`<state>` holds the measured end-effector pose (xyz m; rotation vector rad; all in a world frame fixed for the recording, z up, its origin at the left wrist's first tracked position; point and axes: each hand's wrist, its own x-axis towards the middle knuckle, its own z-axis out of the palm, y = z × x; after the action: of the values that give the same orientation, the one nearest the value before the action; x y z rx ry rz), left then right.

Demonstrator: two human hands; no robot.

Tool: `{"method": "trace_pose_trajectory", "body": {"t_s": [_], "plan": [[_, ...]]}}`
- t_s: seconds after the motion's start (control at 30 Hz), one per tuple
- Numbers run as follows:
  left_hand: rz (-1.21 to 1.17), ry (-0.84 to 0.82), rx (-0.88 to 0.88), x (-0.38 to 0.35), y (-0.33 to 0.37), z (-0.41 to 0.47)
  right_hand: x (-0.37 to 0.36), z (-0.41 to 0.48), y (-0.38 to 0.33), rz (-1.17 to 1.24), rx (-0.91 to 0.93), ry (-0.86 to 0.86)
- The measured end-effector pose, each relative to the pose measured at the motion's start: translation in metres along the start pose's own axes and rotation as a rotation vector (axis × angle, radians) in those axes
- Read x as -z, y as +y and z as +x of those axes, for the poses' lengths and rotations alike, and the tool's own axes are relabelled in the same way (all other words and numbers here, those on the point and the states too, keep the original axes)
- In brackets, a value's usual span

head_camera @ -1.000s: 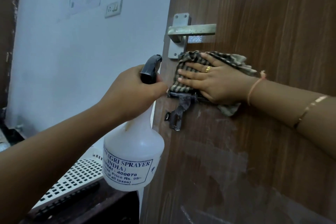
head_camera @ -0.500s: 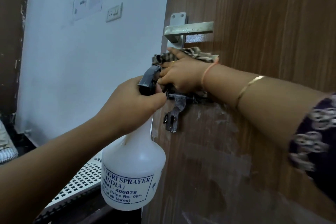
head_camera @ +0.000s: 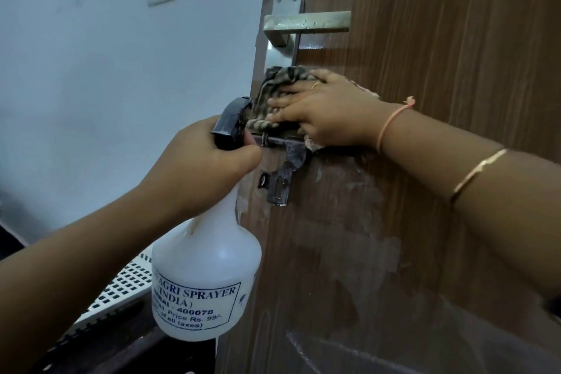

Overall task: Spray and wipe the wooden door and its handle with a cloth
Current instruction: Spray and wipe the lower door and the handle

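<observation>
My left grip [head_camera: 208,161] is clamped round the neck of one spray bottle [head_camera: 206,276]. My right grip [head_camera: 328,114], laid flat and unclenched, presses one cloth [head_camera: 277,82] against the wooden door [head_camera: 440,39], between one handle [head_camera: 306,21] and one latch [head_camera: 285,167]. Risks: cloth snagging on the latch; bottle nozzle knocking the door edge.

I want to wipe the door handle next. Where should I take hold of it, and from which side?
Probably the handle by its straight horizontal bar, coming up from below with the cloth: the bar stands off the door, and its right end is free.
</observation>
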<state>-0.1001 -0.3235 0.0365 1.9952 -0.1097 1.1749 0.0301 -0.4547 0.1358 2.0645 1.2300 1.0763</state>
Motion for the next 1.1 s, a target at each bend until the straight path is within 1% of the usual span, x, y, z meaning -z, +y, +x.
{"method": "trace_pose_trajectory", "body": {"t_s": [0.13,0.17,0.27,0.37,0.4,0.47,0.53,0.57,0.6,0.7,0.87,0.93,1.1], "plan": [[0.005,0.004,0.01,0.007,-0.006,-0.003,0.001,-0.011,-0.003,-0.18,-0.155,0.166],[0.007,0.006,0.007,0.01,-0.006,-0.003,0.002,-0.01,-0.005,-0.233,-0.166,0.191],[-0.008,0.015,-0.02,0.018,-0.005,-0.003,0.005,-0.014,-0.003,-0.418,-0.121,0.297],[-0.031,0.027,-0.003,0.024,-0.005,-0.004,0.013,-0.031,0.019,-0.473,-0.15,0.381],[-0.032,0.033,0.003,0.025,-0.006,-0.004,0.016,-0.039,0.031,-0.489,-0.186,0.403],[-0.032,0.034,0.006,0.027,-0.007,-0.004,0.027,-0.051,0.058,-0.491,-0.317,0.433],[-0.045,0.025,0.001,0.026,-0.007,-0.002,0.044,-0.051,0.082,-0.414,-0.481,0.424],[-0.049,0.019,-0.003,0.026,-0.006,-0.002,0.055,-0.045,0.091,-0.362,-0.527,0.419],[-0.049,0.018,-0.009,0.026,-0.005,-0.001,0.065,-0.036,0.099,-0.308,-0.535,0.412],[-0.065,0.025,-0.015,0.023,0.002,-0.001,0.093,0.004,0.106,-0.168,-0.507,0.354],[-0.088,0.007,-0.016,0.02,0.008,-0.001,0.112,0.075,0.088,0.033,-0.407,0.357],[-0.084,0.004,-0.012,0.021,0.008,-0.002,0.111,0.095,0.077,0.029,-0.356,0.297],[-0.057,-0.028,0.011,0.019,0.0,-0.006,0.11,0.11,0.053,-0.133,-0.282,0.056]]}}
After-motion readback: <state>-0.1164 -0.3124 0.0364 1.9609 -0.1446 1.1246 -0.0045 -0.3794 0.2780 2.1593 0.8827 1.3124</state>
